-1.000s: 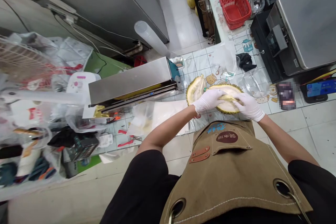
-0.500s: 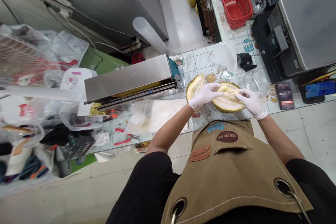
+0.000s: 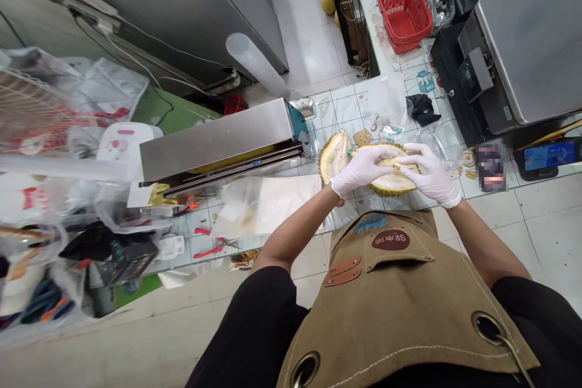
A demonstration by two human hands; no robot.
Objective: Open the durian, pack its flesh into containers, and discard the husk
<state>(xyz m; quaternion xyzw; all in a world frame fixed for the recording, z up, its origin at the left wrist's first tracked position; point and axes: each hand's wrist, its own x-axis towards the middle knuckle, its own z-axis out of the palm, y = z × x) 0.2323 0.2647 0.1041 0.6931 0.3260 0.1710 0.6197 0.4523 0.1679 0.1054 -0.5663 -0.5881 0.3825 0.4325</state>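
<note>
"On the patterned counter, where is the larger durian piece (image 3: 391, 183)?"

"Beneath both gloved hands, beside the smaller durian piece (image 3: 333, 159)."

"Finger state?"

"Left hand (image 3: 362, 171), right hand (image 3: 430, 177): fingers curved at its pale interior. Whether either clamps anything, cannot tell. Red basket (image 3: 404, 15): farther back."
</note>
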